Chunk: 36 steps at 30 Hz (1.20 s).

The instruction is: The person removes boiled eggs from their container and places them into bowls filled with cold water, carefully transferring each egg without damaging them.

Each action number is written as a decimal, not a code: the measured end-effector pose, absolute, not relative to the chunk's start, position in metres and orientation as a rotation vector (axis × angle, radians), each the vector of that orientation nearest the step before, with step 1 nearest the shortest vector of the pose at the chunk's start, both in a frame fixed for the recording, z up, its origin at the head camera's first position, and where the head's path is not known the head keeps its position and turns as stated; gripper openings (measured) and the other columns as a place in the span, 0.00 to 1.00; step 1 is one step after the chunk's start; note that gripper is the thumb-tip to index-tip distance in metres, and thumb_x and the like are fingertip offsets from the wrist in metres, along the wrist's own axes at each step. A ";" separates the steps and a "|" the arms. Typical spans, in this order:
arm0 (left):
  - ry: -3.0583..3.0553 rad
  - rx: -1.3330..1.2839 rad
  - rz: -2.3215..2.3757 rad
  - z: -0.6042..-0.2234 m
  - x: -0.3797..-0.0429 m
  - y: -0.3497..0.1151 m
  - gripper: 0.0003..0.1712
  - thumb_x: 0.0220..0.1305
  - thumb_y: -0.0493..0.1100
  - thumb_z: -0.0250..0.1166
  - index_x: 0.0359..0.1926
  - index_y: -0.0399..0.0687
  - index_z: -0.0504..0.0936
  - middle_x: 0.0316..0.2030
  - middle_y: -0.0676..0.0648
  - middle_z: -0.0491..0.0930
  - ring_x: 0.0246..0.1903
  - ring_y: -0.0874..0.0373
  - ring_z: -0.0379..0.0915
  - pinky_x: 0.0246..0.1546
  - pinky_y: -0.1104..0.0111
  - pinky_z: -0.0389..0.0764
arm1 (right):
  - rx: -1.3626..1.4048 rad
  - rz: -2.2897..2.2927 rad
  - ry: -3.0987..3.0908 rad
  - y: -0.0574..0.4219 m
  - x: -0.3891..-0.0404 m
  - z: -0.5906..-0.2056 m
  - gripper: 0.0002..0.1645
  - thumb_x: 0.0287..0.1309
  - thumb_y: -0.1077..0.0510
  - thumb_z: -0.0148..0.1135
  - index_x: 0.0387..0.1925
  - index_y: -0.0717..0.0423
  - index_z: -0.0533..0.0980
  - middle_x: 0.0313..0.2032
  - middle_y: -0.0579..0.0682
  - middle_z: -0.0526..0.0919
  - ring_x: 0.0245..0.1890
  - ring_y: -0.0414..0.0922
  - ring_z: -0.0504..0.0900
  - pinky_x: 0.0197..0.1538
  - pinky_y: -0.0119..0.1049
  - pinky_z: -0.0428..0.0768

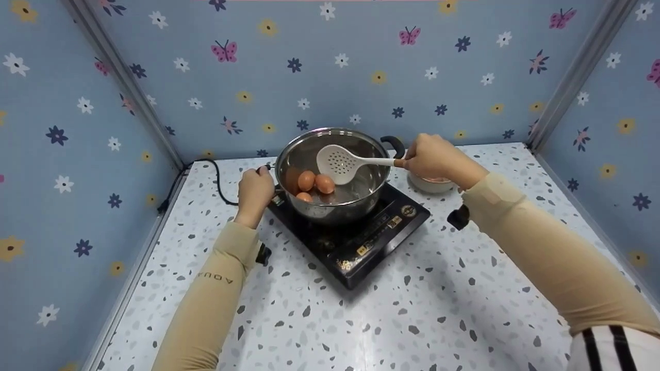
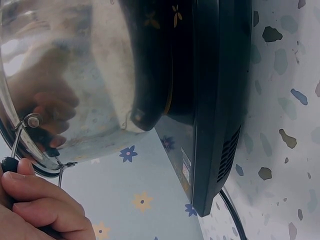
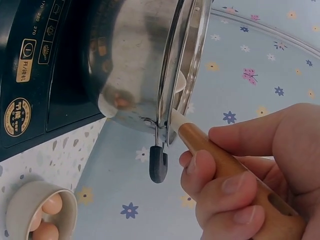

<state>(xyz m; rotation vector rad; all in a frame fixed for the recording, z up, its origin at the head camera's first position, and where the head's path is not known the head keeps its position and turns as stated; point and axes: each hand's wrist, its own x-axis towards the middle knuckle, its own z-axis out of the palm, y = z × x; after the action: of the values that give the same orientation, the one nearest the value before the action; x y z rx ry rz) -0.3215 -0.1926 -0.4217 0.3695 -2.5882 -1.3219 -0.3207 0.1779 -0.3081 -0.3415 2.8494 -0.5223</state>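
A steel pot (image 1: 337, 212) stands on a black induction cooker (image 1: 356, 252), with three brown eggs (image 1: 325, 184) visible inside toward its left. My left hand (image 1: 255, 189) grips the pot's left handle, its curled fingers showing in the left wrist view around the black grip (image 2: 10, 164). With my right hand (image 1: 435, 158) I hold a slotted spoon (image 1: 337, 164) by its wooden handle (image 3: 210, 152). The spoon's white perforated head is inside the pot, beside the eggs and tilted. In the right wrist view the pot's free black handle (image 3: 158, 165) juts out below the spoon handle.
A white bowl (image 3: 67, 207) holding brown eggs (image 3: 46, 232) stands right of the cooker, partly behind my right hand in the head view. A black cord (image 1: 218, 180) runs along the left rear. Patterned panels (image 1: 309, 67) enclose the speckled table (image 1: 309, 319) at the back and sides.
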 end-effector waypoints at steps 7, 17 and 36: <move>-2.596 0.363 -1.344 -0.423 -0.322 -0.193 0.25 0.88 0.50 0.40 0.39 0.40 0.76 0.31 0.42 0.72 0.30 0.47 0.68 0.37 0.56 0.70 | -0.342 -0.524 2.780 0.179 -0.321 -0.302 0.22 0.79 0.45 0.63 0.36 0.57 0.89 0.13 0.41 0.67 0.14 0.39 0.63 0.20 0.33 0.63; -2.597 0.393 -1.338 -0.422 -0.323 -0.192 0.29 0.88 0.50 0.41 0.49 0.31 0.80 0.38 0.37 0.77 0.37 0.42 0.73 0.45 0.49 0.75 | -0.436 -0.501 2.736 0.179 -0.323 -0.300 0.27 0.78 0.45 0.64 0.22 0.52 0.81 0.13 0.41 0.68 0.13 0.38 0.63 0.20 0.32 0.63; -2.587 0.344 -1.346 -0.423 -0.322 -0.195 0.27 0.88 0.49 0.40 0.45 0.33 0.79 0.33 0.40 0.74 0.31 0.47 0.69 0.39 0.54 0.72 | -0.364 -0.668 2.501 0.187 -0.331 -0.289 0.20 0.74 0.60 0.55 0.56 0.62 0.87 0.14 0.42 0.72 0.11 0.35 0.62 0.17 0.30 0.64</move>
<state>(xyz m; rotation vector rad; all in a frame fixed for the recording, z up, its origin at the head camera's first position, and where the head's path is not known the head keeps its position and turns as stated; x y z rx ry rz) -0.3221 -0.1946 -0.4230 0.3438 -2.5873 -1.3464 -0.3305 0.1872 -0.2893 -0.3643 2.5010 -0.6684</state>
